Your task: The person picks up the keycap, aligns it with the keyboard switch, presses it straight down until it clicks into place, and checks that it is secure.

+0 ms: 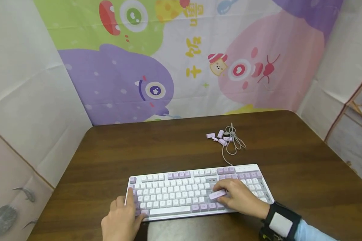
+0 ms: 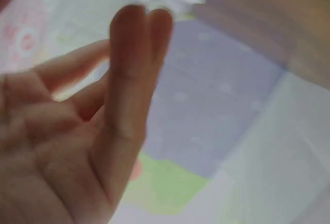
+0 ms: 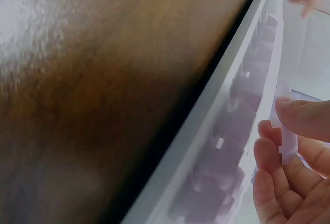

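A white and lilac keyboard (image 1: 175, 192) lies on the dark wooden table (image 1: 169, 144) near its front edge. My left hand (image 1: 123, 217) rests on the keyboard's left end, fingers straight and thumb on the corner keys. My right hand (image 1: 236, 195) sits over the right part of the keyboard and pinches a long lilac keycap (image 1: 218, 194) between thumb and fingers. In the right wrist view the keycap (image 3: 286, 131) shows between my fingertips beside the keyboard's edge (image 3: 216, 105). The left wrist view shows only my straight fingers (image 2: 136, 74), blurred.
Several loose lilac keycaps (image 1: 218, 136) lie behind the keyboard beside its coiled grey cable (image 1: 234, 142). A colourful cartoon cloth (image 1: 184, 57) hangs behind the table. White panels stand at both sides.
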`<state>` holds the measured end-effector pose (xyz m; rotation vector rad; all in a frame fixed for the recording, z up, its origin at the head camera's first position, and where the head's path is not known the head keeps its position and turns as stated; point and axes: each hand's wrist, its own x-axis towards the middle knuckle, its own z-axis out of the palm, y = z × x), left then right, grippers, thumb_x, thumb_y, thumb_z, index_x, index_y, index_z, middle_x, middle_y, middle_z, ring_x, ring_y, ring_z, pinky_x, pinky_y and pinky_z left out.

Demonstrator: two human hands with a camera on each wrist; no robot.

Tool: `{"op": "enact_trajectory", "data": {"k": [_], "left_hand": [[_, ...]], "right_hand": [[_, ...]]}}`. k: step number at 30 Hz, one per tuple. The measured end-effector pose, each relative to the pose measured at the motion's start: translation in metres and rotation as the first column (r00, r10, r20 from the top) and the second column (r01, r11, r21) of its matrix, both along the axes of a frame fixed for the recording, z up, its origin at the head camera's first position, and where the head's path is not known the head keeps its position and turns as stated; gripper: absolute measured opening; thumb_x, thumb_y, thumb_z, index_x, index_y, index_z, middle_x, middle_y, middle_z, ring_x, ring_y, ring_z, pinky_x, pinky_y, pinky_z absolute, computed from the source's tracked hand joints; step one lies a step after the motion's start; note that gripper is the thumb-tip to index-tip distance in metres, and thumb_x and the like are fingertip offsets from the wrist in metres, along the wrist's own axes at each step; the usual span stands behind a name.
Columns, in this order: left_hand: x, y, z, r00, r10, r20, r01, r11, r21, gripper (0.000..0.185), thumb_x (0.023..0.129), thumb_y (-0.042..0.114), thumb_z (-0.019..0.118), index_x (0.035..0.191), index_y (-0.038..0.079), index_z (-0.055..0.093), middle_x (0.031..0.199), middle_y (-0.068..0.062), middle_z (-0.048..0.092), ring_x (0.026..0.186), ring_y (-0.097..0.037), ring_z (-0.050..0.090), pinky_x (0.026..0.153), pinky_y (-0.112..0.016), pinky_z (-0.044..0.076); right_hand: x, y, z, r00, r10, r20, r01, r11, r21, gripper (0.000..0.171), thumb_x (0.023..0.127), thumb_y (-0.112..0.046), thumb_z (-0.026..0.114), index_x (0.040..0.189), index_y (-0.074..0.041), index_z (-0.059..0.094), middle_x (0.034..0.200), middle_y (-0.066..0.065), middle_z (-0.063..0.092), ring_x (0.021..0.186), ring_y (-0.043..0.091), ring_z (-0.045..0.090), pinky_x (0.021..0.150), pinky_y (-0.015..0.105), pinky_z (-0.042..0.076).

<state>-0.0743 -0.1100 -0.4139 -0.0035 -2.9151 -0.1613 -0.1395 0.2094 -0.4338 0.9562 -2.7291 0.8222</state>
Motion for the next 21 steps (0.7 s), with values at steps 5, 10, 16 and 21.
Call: {"op": "enact_trajectory", "data": {"k": [5, 10, 16, 21], "left_hand": [[-0.014, 0.052, 0.02, 0.938, -0.261, -0.229, 0.259, 0.965, -0.039, 0.043, 0.066, 0.033, 0.08, 0.103, 0.014, 0.068, 0.087, -0.004, 0.066, 0.077, -0.022, 0.063, 0.049, -0.036, 0.047], [-0.038, 0.109, 0.02, 0.841, -0.472, -0.264, 0.453, 0.882, -0.133, 0.019, 0.064, 0.031, 0.08, 0.077, 0.021, 0.069, 0.068, 0.006, 0.063, 0.059, -0.013, 0.059, 0.042, -0.026, 0.037], [-0.053, 0.142, 0.003, 0.81, -0.54, -0.229, 0.509, 0.841, -0.182, 0.016, 0.065, 0.026, 0.077, 0.061, 0.02, 0.063, 0.057, 0.006, 0.057, 0.049, -0.01, 0.052, 0.038, -0.024, 0.03], [-0.056, 0.149, -0.006, 0.808, -0.54, -0.236, 0.512, 0.842, -0.171, 0.017, 0.064, 0.017, 0.073, 0.058, 0.018, 0.058, 0.053, 0.006, 0.056, 0.046, -0.012, 0.051, 0.037, -0.025, 0.029]], "right_hand": [[-0.001, -0.003, -0.002, 0.999, -0.028, -0.041, 0.028, 1.0, 0.006, 0.019, 0.068, -0.009, 0.076, 0.084, -0.015, 0.069, 0.083, -0.006, 0.068, 0.079, 0.008, 0.061, 0.071, 0.028, 0.048], [0.0, -0.008, -0.007, 0.995, -0.067, -0.069, 0.066, 0.998, -0.016, 0.019, 0.064, -0.009, 0.079, 0.079, -0.015, 0.07, 0.077, -0.007, 0.067, 0.074, 0.006, 0.057, 0.067, 0.026, 0.044], [0.003, -0.011, -0.014, 0.985, -0.123, -0.121, 0.12, 0.992, -0.029, 0.018, 0.059, -0.01, 0.08, 0.075, -0.015, 0.073, 0.073, -0.011, 0.061, 0.074, 0.008, 0.053, 0.066, 0.025, 0.041], [0.005, -0.007, -0.014, 0.989, -0.08, -0.127, 0.076, 0.997, -0.033, 0.016, 0.063, -0.006, 0.077, 0.078, -0.013, 0.075, 0.074, -0.009, 0.061, 0.074, 0.009, 0.055, 0.065, 0.024, 0.042]]}}
